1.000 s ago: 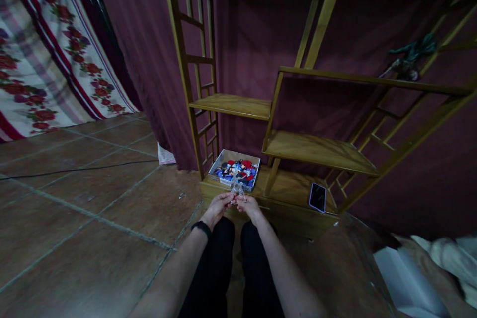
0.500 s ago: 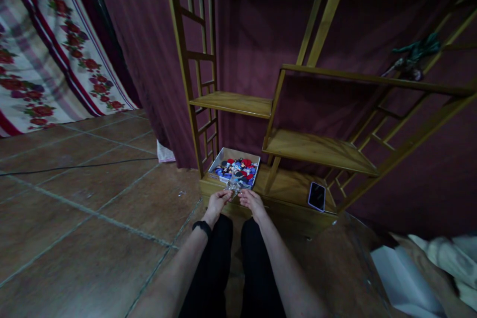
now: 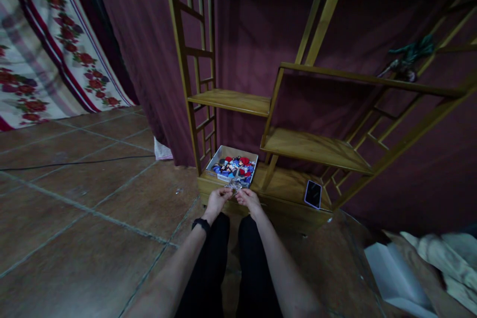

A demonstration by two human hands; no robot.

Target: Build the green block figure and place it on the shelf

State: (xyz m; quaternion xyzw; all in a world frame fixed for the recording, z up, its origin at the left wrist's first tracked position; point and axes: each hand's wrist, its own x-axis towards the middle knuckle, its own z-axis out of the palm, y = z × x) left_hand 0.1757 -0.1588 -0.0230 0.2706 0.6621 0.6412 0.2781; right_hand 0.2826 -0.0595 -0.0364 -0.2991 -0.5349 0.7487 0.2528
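Observation:
Between my two hands is a small clear, shiny plastic packet (image 3: 234,186), its contents too small to make out. My left hand (image 3: 218,201), with a black band on the wrist, pinches the packet's left side. My right hand (image 3: 249,198) pinches its right side, fingertips close to the left ones. Just beyond my hands a shallow white box (image 3: 220,151) rests on the lowest shelf. Inside it lie many small red, blue, black and white pieces (image 3: 234,166), apparently little figures.
A wooden shelf unit (image 3: 231,102) rises in front of me. On its low board to the right lies a phone (image 3: 313,194). A green figure (image 3: 410,57) sits on an upper shelf. A white open box (image 3: 397,273) is on the floor at right, and a black cable (image 3: 93,161) crosses the tiles at left.
The whole view has shifted slightly, so the shelf and phone appear a little further left. My hands keep hold of the packet, with only slight finger movement.

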